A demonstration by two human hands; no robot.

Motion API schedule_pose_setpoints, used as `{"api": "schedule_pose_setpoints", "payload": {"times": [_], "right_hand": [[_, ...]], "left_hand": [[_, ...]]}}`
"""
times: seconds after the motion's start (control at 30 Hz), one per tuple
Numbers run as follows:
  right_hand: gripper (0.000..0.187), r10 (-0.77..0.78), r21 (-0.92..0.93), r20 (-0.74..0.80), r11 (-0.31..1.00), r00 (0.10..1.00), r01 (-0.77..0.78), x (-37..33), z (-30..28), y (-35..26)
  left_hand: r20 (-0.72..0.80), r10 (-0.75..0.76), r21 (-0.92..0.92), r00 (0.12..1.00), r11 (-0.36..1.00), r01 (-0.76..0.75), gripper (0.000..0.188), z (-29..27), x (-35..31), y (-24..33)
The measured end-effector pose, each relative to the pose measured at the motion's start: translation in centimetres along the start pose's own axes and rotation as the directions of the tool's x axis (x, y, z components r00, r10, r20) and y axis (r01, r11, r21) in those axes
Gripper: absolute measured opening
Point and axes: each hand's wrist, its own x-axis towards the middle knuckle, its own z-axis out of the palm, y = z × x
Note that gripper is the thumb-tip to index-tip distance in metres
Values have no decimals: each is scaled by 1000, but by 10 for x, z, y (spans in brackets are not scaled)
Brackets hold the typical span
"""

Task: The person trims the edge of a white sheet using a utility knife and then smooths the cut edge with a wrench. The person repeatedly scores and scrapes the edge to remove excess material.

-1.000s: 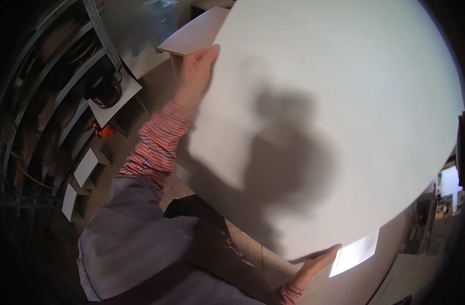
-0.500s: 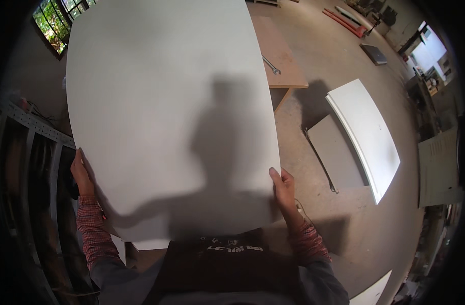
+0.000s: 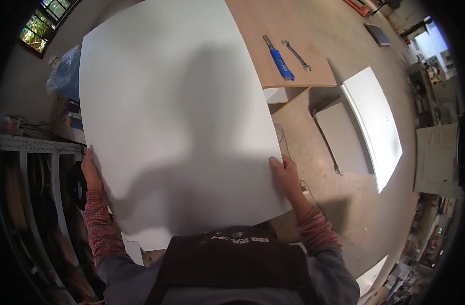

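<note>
A large white panel spans the space before me, with my shadow falling across it. My left hand grips its left edge, and my right hand grips its right edge with the thumb on the upper face. The fingers beneath the panel are hidden on both sides. Beyond its right edge, a utility knife with a blue handle and a metal wrench lie on a brown wooden worktable. The panel covers the rest of that tabletop.
To the right, white panels are stacked at an angle above the floor. A metal rack with dark slots stands at my left, near a clear plastic bag. Thin cables hang beside the table, and a dark flat box lies farther off.
The white panel has come down and tilted flatter, with both hands still on its edges. The blue-handled knife and the whole wrench have come into sight on the table.
</note>
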Motion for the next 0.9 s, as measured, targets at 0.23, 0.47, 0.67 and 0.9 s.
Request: {"api": "schedule_pose_setpoints", "payload": {"times": [0.23,0.47,0.67,0.9], "right_hand": [[37,65,-117,43,991,997,-60,32,-22,-23],[38,34,-39,137,999,990,-28,75,-33,-34],[31,-358,-520,88,780,930,349,129,-35,-64],[32,-756,-772,92,357,648,526,265,-24,-135]], "left_hand": [[80,-54,-3,995,999,54,52,43,20,-19],[419,-314,147,852,949,278,50,6,-27,-21],[385,-338,68,859,938,339,55,16,-108,-29],[273,-327,50,905,944,326,56,48,-98,-9]]}}
